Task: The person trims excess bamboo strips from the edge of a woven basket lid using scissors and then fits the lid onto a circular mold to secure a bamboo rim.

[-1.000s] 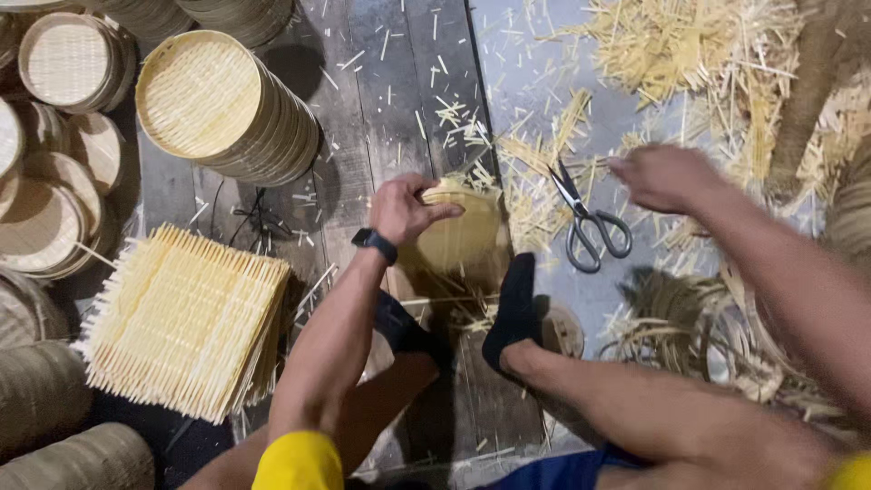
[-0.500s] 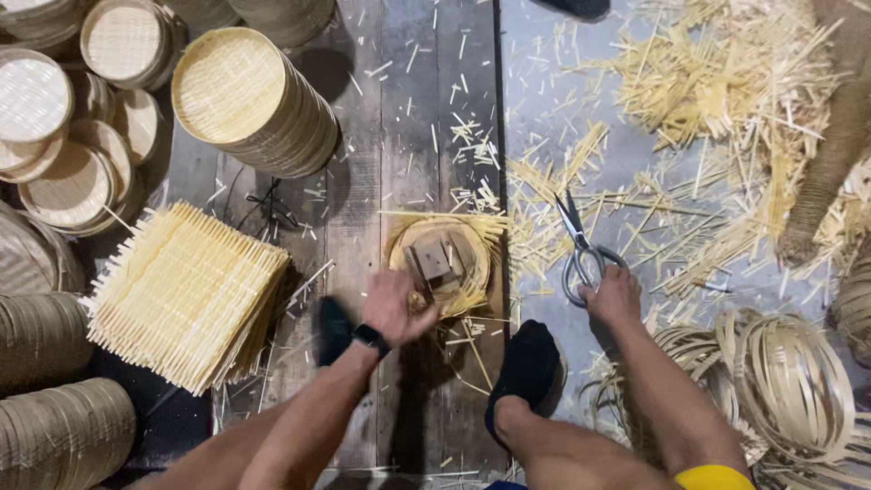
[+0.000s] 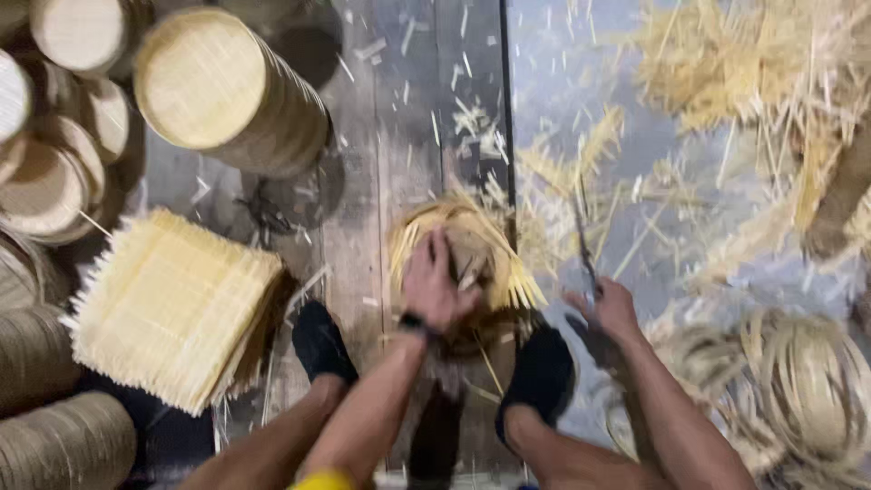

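Left hand [image 3: 434, 283]: pressed flat on round mat [image 3: 464, 263], fingers spread | right hand [image 3: 606, 310]: grasped scissors [image 3: 585, 254]

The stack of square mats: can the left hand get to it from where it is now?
Probably yes. The left hand presses on the round mat, the stack lies beside it, and only one foot sits between.

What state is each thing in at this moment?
Left hand: pressed on the round woven piece.
Right hand: gripping the scissors, blurred.
Round woven piece: flat on the floor, strip ends sticking out.
Square mats: stacked.
Round trays: stacked.
Bamboo rings: loose heap.
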